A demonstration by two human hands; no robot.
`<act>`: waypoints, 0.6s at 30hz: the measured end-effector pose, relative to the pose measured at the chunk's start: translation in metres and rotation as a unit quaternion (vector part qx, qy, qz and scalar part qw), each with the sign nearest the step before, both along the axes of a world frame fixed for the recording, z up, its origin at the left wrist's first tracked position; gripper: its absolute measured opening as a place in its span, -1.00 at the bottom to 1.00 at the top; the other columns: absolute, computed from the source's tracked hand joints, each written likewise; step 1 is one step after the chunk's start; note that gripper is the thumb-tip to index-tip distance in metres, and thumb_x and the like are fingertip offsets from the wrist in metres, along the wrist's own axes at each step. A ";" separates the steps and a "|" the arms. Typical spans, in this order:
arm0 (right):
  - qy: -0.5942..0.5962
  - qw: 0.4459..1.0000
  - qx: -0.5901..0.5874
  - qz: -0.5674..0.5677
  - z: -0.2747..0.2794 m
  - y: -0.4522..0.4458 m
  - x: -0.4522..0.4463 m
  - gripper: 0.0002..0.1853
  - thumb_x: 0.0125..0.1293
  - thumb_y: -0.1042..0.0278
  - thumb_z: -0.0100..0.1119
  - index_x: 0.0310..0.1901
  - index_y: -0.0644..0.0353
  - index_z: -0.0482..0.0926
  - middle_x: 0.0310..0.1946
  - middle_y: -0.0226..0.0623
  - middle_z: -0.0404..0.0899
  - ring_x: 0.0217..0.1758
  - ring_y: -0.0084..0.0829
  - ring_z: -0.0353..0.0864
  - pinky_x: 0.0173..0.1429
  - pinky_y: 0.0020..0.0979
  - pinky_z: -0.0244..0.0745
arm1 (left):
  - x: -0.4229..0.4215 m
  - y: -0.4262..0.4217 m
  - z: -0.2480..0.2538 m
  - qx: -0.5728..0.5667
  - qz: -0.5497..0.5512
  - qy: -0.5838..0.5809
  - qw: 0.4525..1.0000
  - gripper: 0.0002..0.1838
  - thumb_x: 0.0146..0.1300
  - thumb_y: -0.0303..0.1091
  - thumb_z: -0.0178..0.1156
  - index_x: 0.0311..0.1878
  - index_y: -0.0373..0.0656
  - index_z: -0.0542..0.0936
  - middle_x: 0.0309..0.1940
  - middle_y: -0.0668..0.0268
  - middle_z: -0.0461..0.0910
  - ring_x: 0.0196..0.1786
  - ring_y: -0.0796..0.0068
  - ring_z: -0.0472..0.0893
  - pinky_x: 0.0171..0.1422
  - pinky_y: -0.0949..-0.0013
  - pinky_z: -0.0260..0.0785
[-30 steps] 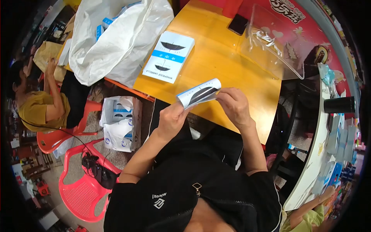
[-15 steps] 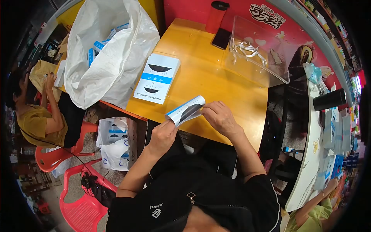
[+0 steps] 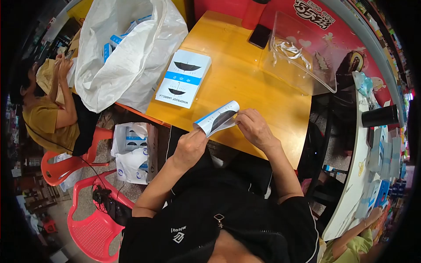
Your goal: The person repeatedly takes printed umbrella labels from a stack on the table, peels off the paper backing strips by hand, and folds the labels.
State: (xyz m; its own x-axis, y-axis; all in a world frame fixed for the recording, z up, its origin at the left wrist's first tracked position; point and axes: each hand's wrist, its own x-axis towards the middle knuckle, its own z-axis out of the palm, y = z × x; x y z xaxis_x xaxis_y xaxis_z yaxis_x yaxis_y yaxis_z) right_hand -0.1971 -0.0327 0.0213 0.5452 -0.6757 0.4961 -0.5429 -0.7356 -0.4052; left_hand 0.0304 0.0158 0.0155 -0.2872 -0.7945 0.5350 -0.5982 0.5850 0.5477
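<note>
Curled into a loose tube over the table's near edge is a printed paper sheet (image 3: 216,117), with a blue band and a dark umbrella picture on its outside. My left hand (image 3: 190,148) is closed around its lower left end. At its right edge my right hand (image 3: 255,128) pinches the paper between thumb and fingers. Beyond my left hand lies a flat stack of printed umbrella sheets (image 3: 183,79) marked "WINDPROOF UMBRELLA".
On the yellow table (image 3: 232,57) are a black phone (image 3: 260,36), a red bottle (image 3: 253,15) and a clear bin (image 3: 324,81) with white strips. A white sack (image 3: 144,65) holds blue-and-white packages at left. A co-worker (image 3: 52,114) sits beyond it.
The view has shifted, so the table and stack appear higher and farther right. Both hands keep hold of the curled sheet. The co-worker's hands at left have moved.
</note>
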 end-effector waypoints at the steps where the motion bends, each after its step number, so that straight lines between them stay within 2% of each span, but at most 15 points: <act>1: -0.009 1.000 0.001 0.000 0.001 0.000 0.001 -0.83 -0.01 0.62 0.16 -0.34 0.26 0.44 -0.37 -0.19 0.46 -0.29 -0.22 0.48 -0.19 -0.33 0.39 | 0.001 0.001 -0.002 0.019 0.003 -0.008 1.000 -0.79 0.02 -0.64 0.25 -0.22 -0.35 0.55 -0.41 0.05 0.58 -0.38 0.12 0.62 -0.35 0.31 0.47; 6: -0.022 1.000 0.009 0.000 0.001 -0.001 0.002 -0.85 0.00 0.63 0.12 -0.34 0.27 0.44 -0.40 -0.18 0.44 -0.29 -0.22 0.47 -0.19 -0.34 0.38 | 0.000 0.000 -0.003 0.014 0.004 0.000 1.000 -0.78 0.01 -0.65 0.25 -0.21 -0.35 0.55 -0.42 0.05 0.58 -0.38 0.13 0.61 -0.34 0.32 0.46; 8: -0.006 1.000 0.023 0.001 -0.002 -0.001 0.000 -0.82 -0.01 0.62 0.17 -0.33 0.24 0.44 -0.42 -0.19 0.43 -0.30 -0.21 0.46 -0.19 -0.32 0.38 | 0.001 -0.001 -0.001 0.012 0.003 0.013 1.000 -0.78 0.01 -0.64 0.25 -0.21 -0.35 0.55 -0.42 0.06 0.58 -0.38 0.13 0.61 -0.35 0.32 0.46; 9: -0.006 1.000 0.024 0.001 -0.001 0.000 -0.001 -0.82 -0.01 0.62 0.17 -0.33 0.24 0.44 -0.42 -0.19 0.43 -0.30 -0.21 0.46 -0.19 -0.32 0.38 | 0.001 -0.003 0.001 -0.012 0.001 0.020 1.000 -0.81 -0.02 -0.66 0.24 -0.28 -0.35 0.52 -0.47 0.07 0.55 -0.44 0.14 0.59 -0.41 0.31 0.45; 11: -0.078 0.987 0.142 -0.020 0.008 0.002 0.000 -0.77 -0.01 0.63 0.27 -0.28 0.25 0.50 -0.40 -0.27 0.47 -0.35 -0.34 0.45 -0.26 -0.44 0.37 | 0.005 -0.005 0.005 -0.041 0.008 0.024 0.999 -0.85 -0.05 -0.68 0.22 -0.36 -0.35 0.50 -0.53 0.08 0.51 -0.49 0.15 0.57 -0.48 0.31 0.43; 13: -0.150 0.966 0.209 -0.033 0.019 0.001 -0.008 -0.79 0.02 0.60 0.29 -0.27 0.25 0.54 -0.43 -0.33 0.48 -0.38 -0.48 0.42 -0.27 -0.49 0.35 | 0.012 -0.005 0.008 -0.064 0.018 0.001 0.998 -0.86 -0.07 -0.68 0.22 -0.38 -0.35 0.51 -0.51 0.08 0.52 -0.48 0.17 0.58 -0.47 0.32 0.43; 14: -0.186 0.943 0.269 -0.061 0.016 0.000 -0.014 -0.88 0.08 0.57 0.27 -0.32 0.28 0.56 -0.43 -0.37 0.50 -0.41 -0.55 0.39 -0.28 -0.53 0.33 | 0.016 -0.005 0.007 -0.062 0.020 0.001 0.998 -0.86 -0.07 -0.68 0.22 -0.38 -0.35 0.51 -0.51 0.08 0.52 -0.48 0.17 0.58 -0.47 0.32 0.43; 16: -0.205 0.928 0.298 -0.092 0.020 -0.004 -0.018 -0.94 0.13 0.52 0.25 -0.37 0.29 0.58 -0.47 -0.36 0.50 -0.44 -0.58 0.41 -0.30 -0.56 0.34 | 0.022 -0.005 0.004 -0.070 -0.016 -0.021 0.997 -0.73 -0.07 -0.68 0.26 -0.22 -0.36 0.57 -0.39 0.08 0.60 -0.43 0.18 0.61 -0.40 0.34 0.45; 18: -0.184 0.930 0.307 -0.082 0.023 -0.006 -0.019 -0.93 0.15 0.49 0.24 -0.35 0.28 0.58 -0.47 -0.38 0.50 -0.44 -0.58 0.40 -0.31 -0.56 0.33 | 0.028 -0.004 0.002 -0.068 -0.035 -0.036 0.996 -0.73 -0.08 -0.67 0.25 -0.22 -0.35 0.57 -0.37 0.09 0.60 -0.43 0.20 0.61 -0.39 0.33 0.44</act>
